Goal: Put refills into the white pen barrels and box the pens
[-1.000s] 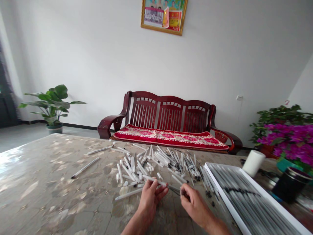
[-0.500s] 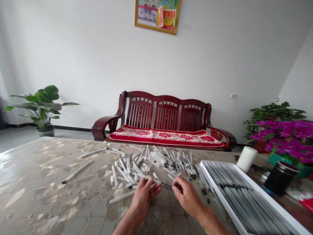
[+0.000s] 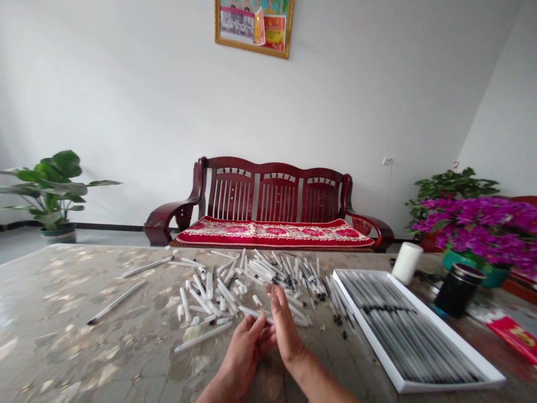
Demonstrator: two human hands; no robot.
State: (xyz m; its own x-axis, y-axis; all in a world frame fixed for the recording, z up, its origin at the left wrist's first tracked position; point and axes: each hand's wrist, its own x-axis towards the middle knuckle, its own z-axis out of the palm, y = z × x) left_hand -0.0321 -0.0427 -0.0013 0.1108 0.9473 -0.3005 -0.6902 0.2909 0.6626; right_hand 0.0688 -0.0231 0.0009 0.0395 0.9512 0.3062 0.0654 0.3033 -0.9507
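My left hand (image 3: 248, 340) is closed round a translucent white pen barrel (image 3: 247, 311), whose far end sticks out to the left past the thumb. My right hand (image 3: 286, 327) stands upright against the left hand's fingertips, its own fingers stretched out and its palm side turned to the barrel's near end. That end is hidden between the two hands. Just beyond them lies a loose heap of white pen parts (image 3: 210, 285): barrels, short caps and thin refills. A single long pen barrel (image 3: 203, 337) rests left of my left hand.
A white tray (image 3: 377, 347) full of pens with dark tips stands at right, with small black plugs (image 3: 338, 320) beside it. Behind it are a white roll (image 3: 407, 263), a black cup (image 3: 459, 291) and purple flowers (image 3: 482, 224). Two pens (image 3: 116, 302) lie at left. Beyond the table (image 3: 54, 336) is a bench (image 3: 277, 190).
My right hand has moved left from holding a thin dark refill at the barrel's end and is now flat against it. The refill no longer shows. The view has turned slightly right.
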